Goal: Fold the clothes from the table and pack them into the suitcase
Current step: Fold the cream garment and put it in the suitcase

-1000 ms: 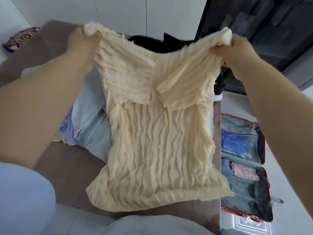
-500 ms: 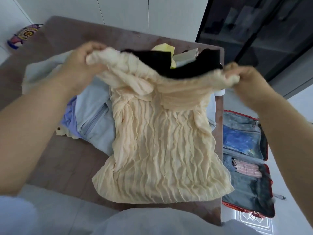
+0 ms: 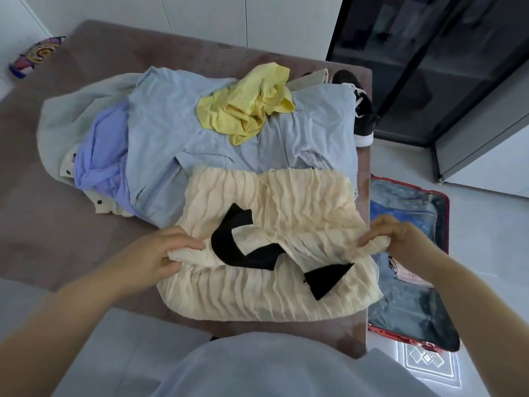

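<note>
A cream crinkled top [image 3: 274, 213] with black collar pieces [image 3: 237, 245] lies on the near part of the brown table [image 3: 57, 224], folded over towards me. My left hand [image 3: 160, 253] pinches its left corner and my right hand [image 3: 398, 239] pinches its right corner, both low over the cloth. Behind it lies a pile with a light blue garment [image 3: 177, 133], a lilac one [image 3: 100, 156] and a crumpled yellow one [image 3: 246, 107]. To the right of the table, an open red suitcase [image 3: 440, 242] sits on the floor with clothes inside.
A black and white shoe [image 3: 360, 113] sits at the table's far right corner. A dark glass cabinet [image 3: 429, 67] stands beyond it. A pale cardigan with dark buttons [image 3: 57, 124] lies at the pile's left. A colourful object [image 3: 37, 55] leans by the far left wall.
Both hands have brought the top's upper edge down and towards me, folding it over onto its lower half. The black collar now shows on top, and the pile behind is uncovered.
</note>
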### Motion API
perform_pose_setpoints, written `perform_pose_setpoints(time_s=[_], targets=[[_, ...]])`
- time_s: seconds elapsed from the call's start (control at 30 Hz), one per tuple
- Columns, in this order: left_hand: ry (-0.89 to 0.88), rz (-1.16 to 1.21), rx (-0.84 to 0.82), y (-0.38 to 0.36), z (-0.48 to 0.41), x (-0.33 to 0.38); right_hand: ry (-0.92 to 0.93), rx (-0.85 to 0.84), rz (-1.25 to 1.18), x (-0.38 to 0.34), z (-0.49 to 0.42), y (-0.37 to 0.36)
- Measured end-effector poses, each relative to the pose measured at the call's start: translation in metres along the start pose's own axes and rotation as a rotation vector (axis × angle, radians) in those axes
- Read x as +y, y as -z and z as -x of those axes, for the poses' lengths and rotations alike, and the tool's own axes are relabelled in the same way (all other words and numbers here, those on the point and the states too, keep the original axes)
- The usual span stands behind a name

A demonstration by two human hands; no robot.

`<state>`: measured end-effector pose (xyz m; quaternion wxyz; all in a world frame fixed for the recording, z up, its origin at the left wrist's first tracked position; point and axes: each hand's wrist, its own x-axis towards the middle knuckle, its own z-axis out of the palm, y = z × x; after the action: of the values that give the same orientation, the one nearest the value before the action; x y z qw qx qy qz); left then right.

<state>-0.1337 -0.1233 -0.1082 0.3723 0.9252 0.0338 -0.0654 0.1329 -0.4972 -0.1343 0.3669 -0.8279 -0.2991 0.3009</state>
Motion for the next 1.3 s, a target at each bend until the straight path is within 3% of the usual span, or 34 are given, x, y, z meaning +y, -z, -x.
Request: perform_pose_setpoints(time_s=[0.13, 0.23, 0.3, 0.4, 0.53, 0.7, 0.83, 0.9, 1.0, 1.07, 1.1, 1.17, 1.2, 1.27, 1.3], targets=[[-0.011, -0.020, -0.010, -0.027, 0.023, -0.002, -0.079, -0.069, 0.121, 0.011, 0.019, -0.024], [-0.061, -0.204, -0.050, -0.055, 0.034, -0.009, -0.108, -0.138, 0.325, 0.017, 0.030, -0.036], [-0.083, -0.287, -0.049, -0.067, 0.040, -0.013, -0.095, -0.098, 0.409, 0.007, 0.034, -0.037], [-0.033, -0.322, -0.053, -0.076, 0.042, -0.006, -0.019, 0.010, 0.380, -0.013, 0.038, -0.046], [0.046, -0.275, 0.061, -0.088, 0.024, 0.015, -0.015, -0.119, 0.535, -0.014, 0.029, -0.065], [-0.023, -0.114, -0.009, -0.083, -0.011, 0.028, -0.055, 0.042, 0.220, -0.031, 0.014, -0.045], [-0.127, -0.066, 0.027, -0.051, -0.025, 0.016, -0.123, 0.008, -0.165, -0.047, 0.028, -0.011], [-0.135, -0.111, -0.079, -0.051, -0.021, 0.011, -0.140, -0.049, -0.092, -0.039, 0.036, -0.014], [-0.295, -0.302, -0.178, -0.077, -0.008, 0.004, -0.160, -0.242, 0.181, -0.021, 0.045, -0.039], [-0.206, -0.270, -0.252, -0.080, -0.002, 0.006, -0.181, -0.278, 0.192, -0.018, 0.046, -0.045], [-0.132, -0.145, -0.255, -0.075, -0.002, 0.008, -0.199, -0.242, 0.163, -0.020, 0.043, -0.043], [0.009, 0.033, -0.170, -0.052, -0.012, 0.016, -0.173, -0.114, 0.142, -0.024, 0.029, -0.036], [0.039, 0.069, -0.030, -0.039, -0.022, 0.019, -0.147, -0.036, 0.166, -0.025, 0.019, -0.032], [0.036, -0.037, 0.279, -0.015, -0.047, 0.017, -0.130, 0.108, 0.205, -0.030, -0.007, -0.025], [0.076, -0.109, 0.350, -0.007, -0.061, 0.013, -0.135, 0.155, 0.219, -0.031, -0.023, -0.023]])
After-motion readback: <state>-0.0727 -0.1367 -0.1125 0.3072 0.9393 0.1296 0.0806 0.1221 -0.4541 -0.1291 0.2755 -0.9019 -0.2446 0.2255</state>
